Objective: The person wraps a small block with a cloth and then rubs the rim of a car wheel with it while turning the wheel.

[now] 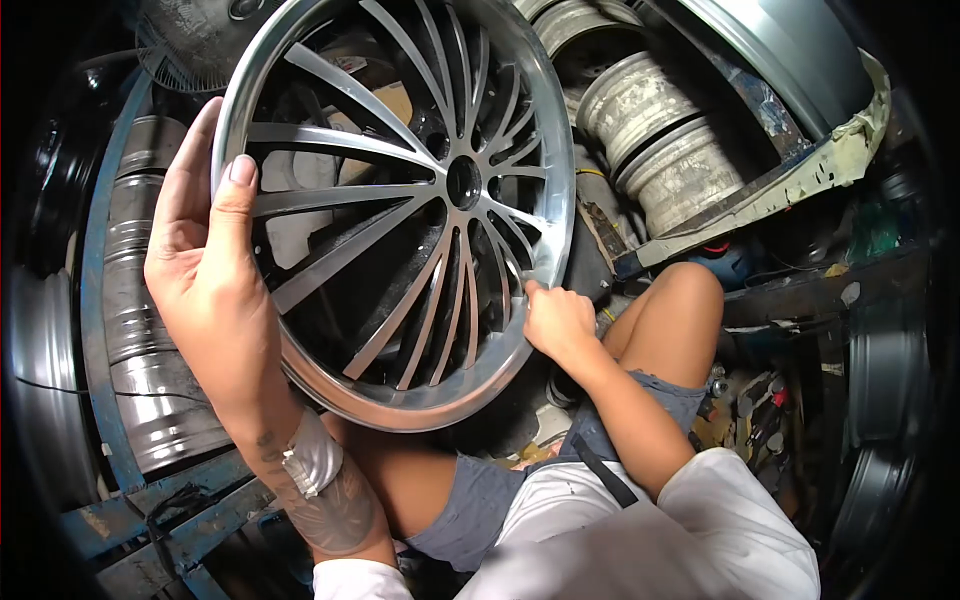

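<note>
A large silver alloy wheel rim [463, 184] with many thin spokes stands tilted in front of me, over my lap. My left hand [215, 235] grips its left edge, the thumb on the near face and the fingers round the outside. At the lower right edge, my right hand [560, 318] is closed at the rim's inner lip, its fingers curled and pressed together. Whether it pinches anything besides the rim cannot be made out. Dark, cluttered ground shows between the spokes.
Stacked rims [165, 330] lie in a blue metal rack [100, 290] at the left. Dusty rims [680, 165] fill another frame at the upper right. More rims [885, 385] stand at the far right, beside loose small parts [755, 410]. A round wire-edged object [195, 45] is at the upper left.
</note>
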The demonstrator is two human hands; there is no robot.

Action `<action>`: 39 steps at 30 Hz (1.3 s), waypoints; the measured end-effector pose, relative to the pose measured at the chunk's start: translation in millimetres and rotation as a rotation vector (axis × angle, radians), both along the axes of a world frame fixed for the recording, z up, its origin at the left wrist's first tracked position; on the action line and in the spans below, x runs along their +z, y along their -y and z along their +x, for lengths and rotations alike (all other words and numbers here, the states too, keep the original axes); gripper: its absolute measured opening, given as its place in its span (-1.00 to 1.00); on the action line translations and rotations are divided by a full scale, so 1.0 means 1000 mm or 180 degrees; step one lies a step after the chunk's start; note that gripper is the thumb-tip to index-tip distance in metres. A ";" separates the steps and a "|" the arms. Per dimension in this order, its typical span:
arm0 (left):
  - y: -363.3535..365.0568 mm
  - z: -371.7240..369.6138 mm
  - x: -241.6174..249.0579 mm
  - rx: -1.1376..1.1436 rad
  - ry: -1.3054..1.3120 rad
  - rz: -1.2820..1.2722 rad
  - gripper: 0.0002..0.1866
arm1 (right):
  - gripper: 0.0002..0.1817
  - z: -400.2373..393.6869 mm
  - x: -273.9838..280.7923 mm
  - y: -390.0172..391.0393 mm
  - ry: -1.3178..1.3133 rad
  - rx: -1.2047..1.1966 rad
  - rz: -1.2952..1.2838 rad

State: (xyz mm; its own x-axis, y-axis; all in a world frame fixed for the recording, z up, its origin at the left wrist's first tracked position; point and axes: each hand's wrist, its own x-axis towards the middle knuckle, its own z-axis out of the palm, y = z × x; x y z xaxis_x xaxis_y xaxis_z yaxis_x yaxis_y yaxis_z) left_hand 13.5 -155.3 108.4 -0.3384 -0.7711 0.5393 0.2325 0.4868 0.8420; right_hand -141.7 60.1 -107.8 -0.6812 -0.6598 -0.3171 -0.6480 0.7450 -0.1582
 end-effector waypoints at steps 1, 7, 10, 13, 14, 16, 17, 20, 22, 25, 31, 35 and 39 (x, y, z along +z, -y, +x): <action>-0.001 0.001 -0.001 0.0005 0.0035 -0.0047 -0.55 | -0.64 -0.004 0.001 0.000 -0.0037 0.0002 -0.0072; -0.002 -0.003 -0.004 0.0018 0.0002 -0.0177 -0.55 | -0.66 -0.011 -0.002 -0.001 0.0080 0.0054 -0.0033; 0.004 0.002 -0.004 -0.0004 0.0085 -0.0177 -0.55 | -0.68 -0.024 0.008 -0.004 0.0203 0.0074 -0.0264; 0.007 0.002 -0.004 -0.0054 0.0078 -0.0140 -0.55 | -0.68 -0.028 0.008 -0.001 0.0053 0.0321 -0.0059; 0.009 0.003 -0.004 -0.0031 0.0070 -0.0153 -0.55 | -0.69 -0.019 0.008 -0.003 -0.0004 0.0477 0.0039; 0.013 0.004 -0.002 0.0023 0.0052 -0.0171 -0.57 | -0.70 -0.019 0.011 -0.001 0.0004 0.0547 0.0024; 0.014 0.006 -0.003 0.0044 0.0062 -0.0159 -0.58 | -0.71 -0.028 0.012 0.000 0.0044 0.0525 -0.0084; 0.017 0.010 -0.004 0.0088 0.0123 -0.0180 -0.58 | -0.73 -0.029 0.009 -0.002 -0.0010 0.0776 -0.0071; 0.020 0.011 -0.003 0.0234 0.0228 -0.0179 -0.55 | -0.74 -0.013 0.002 -0.007 -0.0200 0.1126 0.0201; 0.031 0.018 -0.009 0.0392 0.0303 -0.0154 -0.54 | -0.74 -0.030 0.015 -0.002 -0.0049 0.0961 -0.0165; 0.040 0.030 -0.009 0.0514 0.0588 0.0212 -0.58 | -0.74 -0.031 0.019 0.005 0.0037 0.1095 0.0129; 0.037 0.033 -0.009 0.0596 0.0583 0.0193 -0.57 | -0.65 -0.021 0.024 0.009 0.0084 0.1300 0.0343; 0.047 0.044 -0.013 0.0465 0.0749 0.0187 -0.48 | -0.63 -0.043 0.023 0.009 0.0328 0.0837 0.0204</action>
